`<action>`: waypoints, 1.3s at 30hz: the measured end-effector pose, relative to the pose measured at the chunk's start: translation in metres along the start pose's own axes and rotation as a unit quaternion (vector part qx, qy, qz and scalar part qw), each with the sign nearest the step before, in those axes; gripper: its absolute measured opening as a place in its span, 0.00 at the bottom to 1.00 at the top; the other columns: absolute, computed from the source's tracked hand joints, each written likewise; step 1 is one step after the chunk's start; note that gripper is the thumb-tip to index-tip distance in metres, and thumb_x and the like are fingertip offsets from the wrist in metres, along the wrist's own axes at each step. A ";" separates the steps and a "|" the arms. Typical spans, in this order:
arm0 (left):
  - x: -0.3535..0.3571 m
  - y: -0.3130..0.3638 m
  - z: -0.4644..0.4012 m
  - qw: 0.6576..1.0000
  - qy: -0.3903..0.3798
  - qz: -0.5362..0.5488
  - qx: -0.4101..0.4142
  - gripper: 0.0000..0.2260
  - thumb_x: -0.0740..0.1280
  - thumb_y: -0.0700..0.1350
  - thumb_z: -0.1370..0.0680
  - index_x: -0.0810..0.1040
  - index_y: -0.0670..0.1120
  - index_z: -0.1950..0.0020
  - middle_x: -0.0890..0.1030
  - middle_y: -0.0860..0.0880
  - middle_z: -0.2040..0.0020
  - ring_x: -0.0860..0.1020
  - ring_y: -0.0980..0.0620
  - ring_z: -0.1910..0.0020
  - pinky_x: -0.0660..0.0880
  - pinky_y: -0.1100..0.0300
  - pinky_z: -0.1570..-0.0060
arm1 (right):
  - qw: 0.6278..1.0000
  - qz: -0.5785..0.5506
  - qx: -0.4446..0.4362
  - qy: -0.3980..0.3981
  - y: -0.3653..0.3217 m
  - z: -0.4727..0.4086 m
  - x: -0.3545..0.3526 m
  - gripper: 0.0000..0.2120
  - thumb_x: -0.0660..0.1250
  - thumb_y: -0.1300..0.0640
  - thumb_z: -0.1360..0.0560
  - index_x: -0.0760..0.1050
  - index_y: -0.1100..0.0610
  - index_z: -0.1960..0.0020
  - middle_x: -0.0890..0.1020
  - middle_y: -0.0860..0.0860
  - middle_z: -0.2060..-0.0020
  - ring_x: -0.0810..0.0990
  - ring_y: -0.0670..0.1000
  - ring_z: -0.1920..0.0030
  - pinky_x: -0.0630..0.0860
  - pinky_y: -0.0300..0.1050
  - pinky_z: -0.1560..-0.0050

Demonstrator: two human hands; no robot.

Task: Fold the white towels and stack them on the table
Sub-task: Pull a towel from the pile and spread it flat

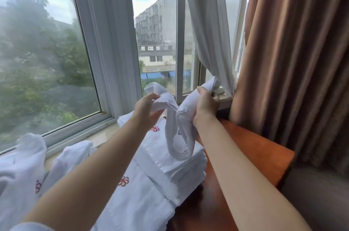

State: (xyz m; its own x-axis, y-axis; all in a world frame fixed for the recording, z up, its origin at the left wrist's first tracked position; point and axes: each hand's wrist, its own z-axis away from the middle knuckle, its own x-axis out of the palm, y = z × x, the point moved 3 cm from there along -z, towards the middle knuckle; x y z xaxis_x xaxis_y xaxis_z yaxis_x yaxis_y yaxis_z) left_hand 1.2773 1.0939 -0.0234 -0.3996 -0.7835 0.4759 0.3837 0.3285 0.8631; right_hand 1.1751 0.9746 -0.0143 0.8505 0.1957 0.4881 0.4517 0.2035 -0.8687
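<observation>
Both hands, left (146,107) and right (204,105), grip a bunched towel (179,132) whose sagging loop may rumple the far stack (170,157).

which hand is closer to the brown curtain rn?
Right. The right hand grips its end of the held towel just left of the brown curtain. The left hand grips the other end, farther left near the window frame.
</observation>
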 end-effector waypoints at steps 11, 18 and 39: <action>-0.063 0.015 -0.003 0.997 -0.008 0.061 -0.043 0.04 0.62 0.35 0.24 0.76 0.39 0.53 0.79 0.43 0.64 0.79 0.49 0.64 0.78 0.62 0.66 | 0.997 -0.026 0.005 -0.067 0.041 0.057 0.027 0.06 0.69 0.62 0.29 0.74 0.54 0.60 0.78 0.46 0.63 0.76 0.45 0.63 0.71 0.36 0.64; -0.118 0.015 0.001 0.998 -0.023 0.014 -0.053 0.06 0.59 0.33 0.23 0.75 0.37 0.55 0.79 0.45 0.72 0.79 0.52 0.74 0.76 0.65 0.75 | 0.998 -0.026 0.019 -0.047 0.083 0.096 0.039 0.05 0.69 0.62 0.28 0.74 0.54 0.58 0.79 0.49 0.60 0.78 0.50 0.58 0.74 0.42 0.54; -0.234 -0.027 -0.061 0.951 -0.117 -0.214 -0.191 0.17 0.55 0.29 0.26 0.80 0.41 0.50 0.84 0.43 0.61 0.81 0.47 0.69 0.78 0.61 0.71 | 0.997 0.075 -0.002 0.029 0.198 0.163 0.031 0.04 0.69 0.59 0.28 0.77 0.53 0.53 0.83 0.47 0.58 0.81 0.46 0.56 0.72 0.38 0.58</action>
State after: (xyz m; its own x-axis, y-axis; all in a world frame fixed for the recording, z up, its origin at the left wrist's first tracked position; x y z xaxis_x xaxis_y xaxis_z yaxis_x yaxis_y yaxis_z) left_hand 1.4115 1.2362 -0.1686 -0.7438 -0.6493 0.1588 0.4018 -0.2445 0.8825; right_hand 1.2468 1.1769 -0.1577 0.9225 0.1685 0.3472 0.3194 0.1716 -0.9319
